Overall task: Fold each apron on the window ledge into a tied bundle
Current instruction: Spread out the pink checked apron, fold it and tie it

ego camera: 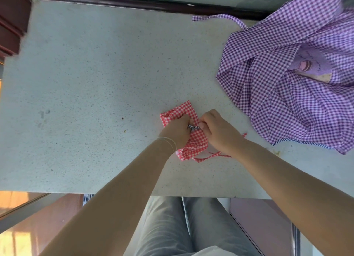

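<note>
Right now your fingers are curled in tight on the striped tie point(193, 127) that crosses the middle of the red checked apron point(197, 140): the left hand point(177, 132) pinches one side of it, the right hand point(215, 130) the other, knuckles nearly touching over the knot. The apron is already folded down to a small bundle, lying on the window ledge point(95, 83) nearer its front edge than the back, right of centre. To finish this knot well, I'd judge you should pull both ends evenly and outward, keeping the bundle pressed flat under your wrists so the folds don't spring open. A loose red strap point(212, 156) trails out at the front side; tuck it in. The purple checked apron point(287, 95) lies crumpled toward the right back corner, unfolded, well apart from your hands.
</note>
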`<action>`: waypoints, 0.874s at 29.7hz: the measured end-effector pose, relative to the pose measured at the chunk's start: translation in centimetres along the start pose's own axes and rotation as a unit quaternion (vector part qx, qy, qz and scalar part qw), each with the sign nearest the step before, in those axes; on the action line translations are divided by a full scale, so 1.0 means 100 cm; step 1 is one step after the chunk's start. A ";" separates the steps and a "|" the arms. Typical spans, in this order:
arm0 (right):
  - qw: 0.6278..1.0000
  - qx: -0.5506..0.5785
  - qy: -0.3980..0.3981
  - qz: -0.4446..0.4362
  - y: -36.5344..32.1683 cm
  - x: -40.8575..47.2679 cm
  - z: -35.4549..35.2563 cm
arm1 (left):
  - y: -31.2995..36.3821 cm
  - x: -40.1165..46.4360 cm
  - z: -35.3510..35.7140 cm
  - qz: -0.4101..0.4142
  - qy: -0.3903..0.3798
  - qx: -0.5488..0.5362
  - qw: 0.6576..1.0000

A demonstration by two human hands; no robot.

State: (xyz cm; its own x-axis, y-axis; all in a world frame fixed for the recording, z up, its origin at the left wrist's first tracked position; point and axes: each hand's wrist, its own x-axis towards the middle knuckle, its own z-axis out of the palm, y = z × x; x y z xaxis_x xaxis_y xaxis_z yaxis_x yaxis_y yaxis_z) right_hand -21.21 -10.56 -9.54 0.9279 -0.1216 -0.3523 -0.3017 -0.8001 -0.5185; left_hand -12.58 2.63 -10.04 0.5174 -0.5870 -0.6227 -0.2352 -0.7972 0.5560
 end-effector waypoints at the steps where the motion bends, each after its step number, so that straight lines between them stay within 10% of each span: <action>1: 1.000 0.013 0.004 -0.019 0.002 -0.004 0.002 | 0.003 0.002 -0.003 0.003 -0.018 0.047 0.999; 5: 0.996 0.058 0.011 -0.067 -0.006 -0.004 0.004 | 0.010 0.009 -0.023 0.011 -0.117 0.139 0.983; 10: 0.994 0.084 -0.035 -0.059 -0.012 -0.001 0.005 | -0.005 0.011 -0.045 -0.024 -0.224 -0.119 0.967; 15: 0.995 0.012 -0.057 -0.086 -0.006 -0.001 0.011 | -0.011 0.005 -0.048 0.040 -0.215 -0.062 0.974; 20: 0.995 0.077 -0.029 -0.049 -0.009 -0.002 0.010 | -0.033 0.004 -0.021 0.136 0.038 -0.042 0.989; 23: 0.989 0.147 -0.010 -0.009 -0.012 0.000 0.010 | -0.050 0.002 0.002 0.205 0.278 -0.056 0.937; 26: 0.976 0.214 -0.019 0.045 -0.017 0.010 0.012 | -0.054 0.002 0.018 0.211 0.355 -0.086 0.907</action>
State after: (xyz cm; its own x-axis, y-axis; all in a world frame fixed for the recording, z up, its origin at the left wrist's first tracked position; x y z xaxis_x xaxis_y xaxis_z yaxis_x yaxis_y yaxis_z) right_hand -20.03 -8.60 -9.94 0.8873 -0.1522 -0.4355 -0.4528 -0.4672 -0.7594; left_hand -12.72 6.59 -14.18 0.8252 -0.5466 0.1422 -0.4344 -0.4533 0.7784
